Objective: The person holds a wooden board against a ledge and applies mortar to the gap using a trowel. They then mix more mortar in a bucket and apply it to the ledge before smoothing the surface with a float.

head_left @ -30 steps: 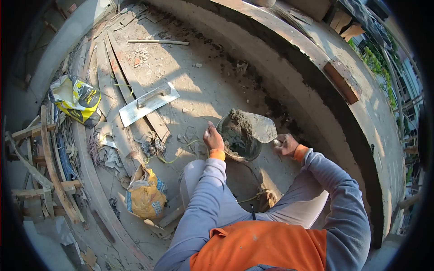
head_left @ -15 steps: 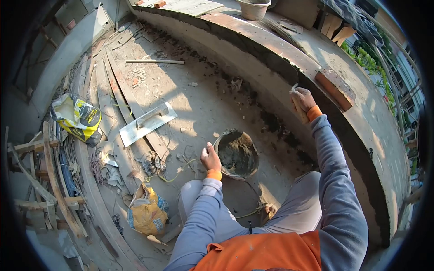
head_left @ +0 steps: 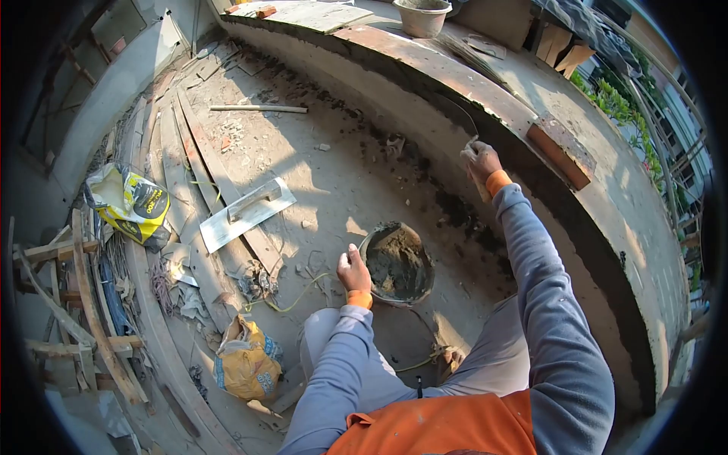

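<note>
A round bucket (head_left: 397, 263) holding grey mortar stands on the ground before my knees. My left hand (head_left: 353, 270) is at its left rim, fingers curled; whether it grips the rim is hard to tell. Up by the curved wall (head_left: 379, 83), my right hand (head_left: 481, 161) is closed around the handle of a trowel, whose thin blade (head_left: 464, 114) lies edge-on against the dark upper band of the wall. A flat steel float (head_left: 248, 214) with a handle rests on the planks to the left.
A yellow and black bag (head_left: 134, 203) and long planks (head_left: 171, 167) lie at left, with a yellow sack (head_left: 248, 362) near my left knee. Broken wood frames are at far left. On the ledge are a brick (head_left: 561, 154) and a pale bucket (head_left: 422, 15).
My right hand has gone from the bucket up to the wall with the trowel, then slightly left along it. The left hand has stayed near the bucket's rim.
</note>
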